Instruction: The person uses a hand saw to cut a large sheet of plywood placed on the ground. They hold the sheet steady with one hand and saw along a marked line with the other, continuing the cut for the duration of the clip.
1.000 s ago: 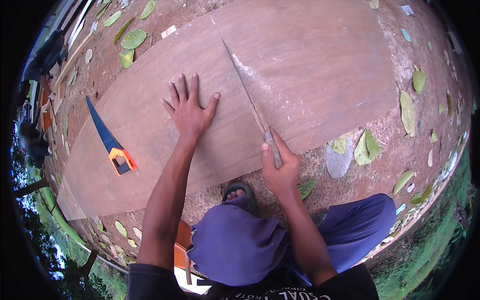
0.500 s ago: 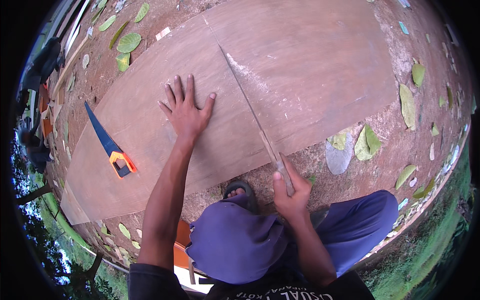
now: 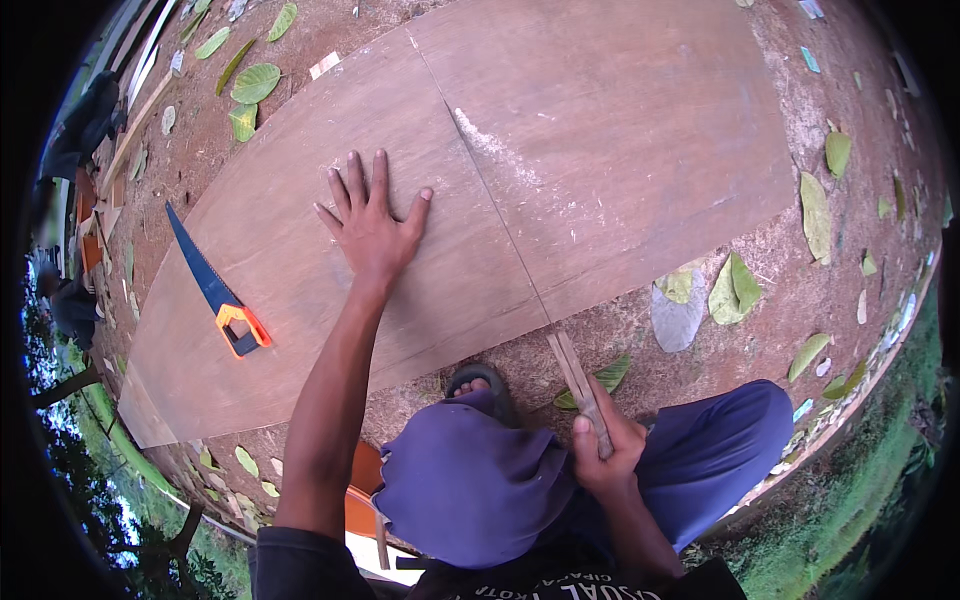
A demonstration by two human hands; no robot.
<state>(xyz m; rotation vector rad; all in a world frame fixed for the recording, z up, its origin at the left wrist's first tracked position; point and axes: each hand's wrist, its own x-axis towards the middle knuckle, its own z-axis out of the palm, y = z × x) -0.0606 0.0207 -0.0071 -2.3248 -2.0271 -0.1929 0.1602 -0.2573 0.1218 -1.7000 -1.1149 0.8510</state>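
Observation:
A large brown plywood sheet [image 3: 640, 130] lies on the ground in front of me. My left hand [image 3: 375, 228] rests flat on it with the fingers spread, left of a long straight cut line [image 3: 490, 195]. My right hand [image 3: 618, 450] is wrapped round the wooden handle [image 3: 574, 375] of a saw, just past the sheet's near edge. The blade is seen edge-on along the line, so its shape cannot be made out. Pale sawdust [image 3: 490, 145] lies to the right of the line. A second handsaw [image 3: 215, 285], with dark blue blade and orange-black handle, lies on the sheet's left part.
Green leaves [image 3: 735, 288] and a grey leaf [image 3: 678, 318] lie on the soil around the sheet. My sandalled foot [image 3: 480, 385] is by the near edge. Dark-clothed people [image 3: 85, 125] are at the far left, near planks [image 3: 140, 130].
My right hand has drawn the saw handle back toward me and slightly right, off the sheet's near edge. The dark blade strip along the line looks thinner. My left hand has stayed put.

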